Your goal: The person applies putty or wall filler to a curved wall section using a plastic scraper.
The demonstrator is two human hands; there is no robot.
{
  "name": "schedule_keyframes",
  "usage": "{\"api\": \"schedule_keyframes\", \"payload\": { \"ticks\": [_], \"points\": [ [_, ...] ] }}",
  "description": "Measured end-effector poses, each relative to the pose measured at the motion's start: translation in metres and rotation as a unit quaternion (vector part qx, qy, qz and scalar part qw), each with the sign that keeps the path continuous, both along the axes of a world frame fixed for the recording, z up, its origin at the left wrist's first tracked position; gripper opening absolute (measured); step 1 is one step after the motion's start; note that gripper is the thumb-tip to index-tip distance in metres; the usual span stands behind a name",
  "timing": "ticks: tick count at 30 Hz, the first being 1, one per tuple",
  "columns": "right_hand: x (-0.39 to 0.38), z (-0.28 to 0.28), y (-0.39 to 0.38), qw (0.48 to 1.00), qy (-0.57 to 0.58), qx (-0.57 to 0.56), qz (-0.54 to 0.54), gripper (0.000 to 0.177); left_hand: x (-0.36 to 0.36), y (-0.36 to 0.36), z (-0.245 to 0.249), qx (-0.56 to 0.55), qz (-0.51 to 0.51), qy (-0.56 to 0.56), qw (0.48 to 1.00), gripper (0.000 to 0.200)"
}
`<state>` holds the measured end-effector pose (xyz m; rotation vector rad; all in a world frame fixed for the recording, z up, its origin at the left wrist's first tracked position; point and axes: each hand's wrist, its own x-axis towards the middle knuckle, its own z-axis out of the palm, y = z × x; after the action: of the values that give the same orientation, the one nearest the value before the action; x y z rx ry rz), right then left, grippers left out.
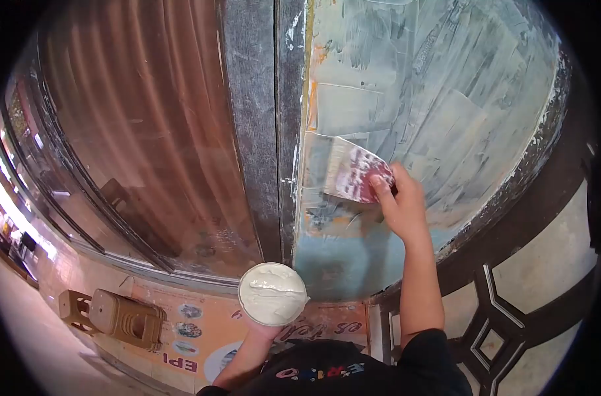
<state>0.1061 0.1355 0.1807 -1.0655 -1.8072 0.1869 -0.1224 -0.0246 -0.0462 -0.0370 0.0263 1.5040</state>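
My right hand (404,201) grips a dark red putty scraper (363,175), thumb on its near face and fingers behind. White filler smears the scraper, and its edge lies against the wall panel (439,119) close to the window frame. Patchy pale filler coats most of that panel, over a light blue surface that shows at the bottom. Lower down, a round tub of white putty (272,294) rests in my left hand (264,328). The tub hides most of this hand's fingers. Ridges and a groove mark the putty's surface.
A dark window frame (261,132) borders the panel on the left, beside glass with a brown curtain (142,132) behind it. Brown plastic stools (125,317) stand at lower left near a printed orange banner (201,343). At right is a dark patterned door (492,323).
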Motion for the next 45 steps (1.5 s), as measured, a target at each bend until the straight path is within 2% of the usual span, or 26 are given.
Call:
{"api": "schedule_keyframes", "payload": {
  "ticks": [2, 3, 4, 5, 8, 10, 13, 14, 16, 20, 22, 26, 27, 28, 29, 30, 32, 34, 36, 38, 39, 42, 45],
  "points": [
    [-0.018, 0.020, 0.002, 0.999, -0.016, 0.004, 0.039, 0.031, 0.000, 0.001, -0.005, -0.017, 0.009, 0.003, 1.000, 0.069],
    [-0.026, 0.026, 0.009, 0.999, -0.013, 0.003, 0.038, 0.031, 0.002, 0.002, 0.000, 0.000, -0.010, -0.043, 0.999, 0.071],
    [-0.034, 0.032, 0.016, 0.998, -0.061, 0.026, -0.018, 0.033, 0.005, 0.003, 0.003, 0.017, -0.029, -0.089, 0.995, 0.073],
    [-0.037, 0.035, 0.019, 0.990, -0.109, 0.051, -0.074, 0.035, 0.006, 0.003, -0.003, 0.034, -0.038, -0.088, 0.995, 0.076],
    [-0.014, 0.033, 0.023, 0.993, -0.068, 0.034, -0.091, 0.037, 0.007, 0.005, 0.001, 0.025, -0.039, -0.097, 0.994, 0.079],
    [0.001, 0.037, 0.012, 0.989, -0.083, 0.046, -0.109, 0.036, 0.007, 0.004, -0.002, 0.035, -0.037, -0.133, 0.990, 0.078],
    [-0.001, 0.052, 0.000, 1.000, -0.006, 0.005, 0.004, 0.037, 0.008, 0.002, -0.002, 0.030, -0.044, -0.056, 0.997, 0.075],
    [-0.011, 0.055, 0.003, 1.000, -0.004, 0.003, 0.002, 0.037, 0.009, -0.001, -0.001, 0.027, -0.046, -0.055, 0.997, 0.075],
    [-0.029, 0.064, 0.016, 0.993, -0.083, 0.087, -0.019, 0.036, 0.013, -0.002, 0.001, 0.027, -0.033, 0.020, 0.999, 0.065],
    [-0.028, 0.069, 0.033, 0.984, -0.109, 0.098, -0.100, 0.036, 0.018, -0.006, -0.002, 0.036, -0.018, 0.077, 0.996, 0.065],
    [-0.003, 0.062, 0.027, 0.992, -0.033, 0.077, -0.091, 0.036, 0.015, -0.008, -0.008, 0.003, -0.027, -0.020, 0.999, 0.073],
    [0.022, 0.055, 0.015, 0.999, 0.023, 0.037, -0.033, 0.033, 0.010, -0.015, -0.005, 0.014, -0.042, -0.061, 0.997, 0.074],
    [0.022, 0.051, 0.018, 0.994, 0.093, 0.062, 0.000, 0.032, 0.010, -0.015, -0.004, 0.014, -0.046, -0.072, 0.996, 0.074],
    [0.023, 0.049, 0.019, 0.982, 0.165, 0.088, 0.032, 0.031, 0.009, -0.015, -0.002, 0.013, -0.050, -0.083, 0.995, 0.074],
    [0.026, 0.047, 0.017, 0.974, 0.215, 0.055, 0.055, 0.025, 0.009, -0.015, -0.001, 0.012, -0.051, -0.080, 0.995, 0.074],
    [0.025, 0.043, 0.014, 0.973, 0.217, 0.054, 0.054, 0.025, 0.009, -0.016, -0.001, 0.015, -0.045, -0.071, 0.996, 0.074],
    [0.021, 0.031, 0.009, 0.907, 0.382, -0.001, 0.176, 0.021, 0.009, -0.014, 0.001, 0.021, -0.040, -0.064, 0.997, 0.075],
    [0.022, 0.006, 0.009, 0.894, 0.399, -0.024, 0.205, 0.022, 0.010, -0.012, 0.000, 0.023, -0.046, -0.060, 0.997, 0.075],
    [0.015, -0.018, 0.003, 0.855, 0.455, -0.106, 0.227, 0.021, 0.011, -0.010, -0.006, 0.039, -0.049, -0.033, 0.998, 0.075],
    [0.006, -0.043, 0.001, 0.846, 0.462, -0.150, 0.221, 0.022, 0.012, -0.010, -0.003, 0.045, -0.045, 0.019, 0.998, 0.067],
    [0.007, -0.048, -0.001, 0.843, 0.443, -0.193, 0.236, 0.021, 0.012, -0.010, -0.006, 0.046, -0.058, 0.007, 0.997, 0.067],
    [0.001, -0.054, 0.012, 0.833, 0.430, -0.197, 0.287, 0.022, 0.014, -0.012, -0.010, 0.037, -0.054, 0.018, 0.998, 0.067],
    [-0.011, -0.061, 0.018, 0.849, 0.417, -0.199, 0.257, 0.023, 0.015, -0.014, -0.010, 0.015, -0.042, 0.044, 0.998, 0.067]
  ]
}}
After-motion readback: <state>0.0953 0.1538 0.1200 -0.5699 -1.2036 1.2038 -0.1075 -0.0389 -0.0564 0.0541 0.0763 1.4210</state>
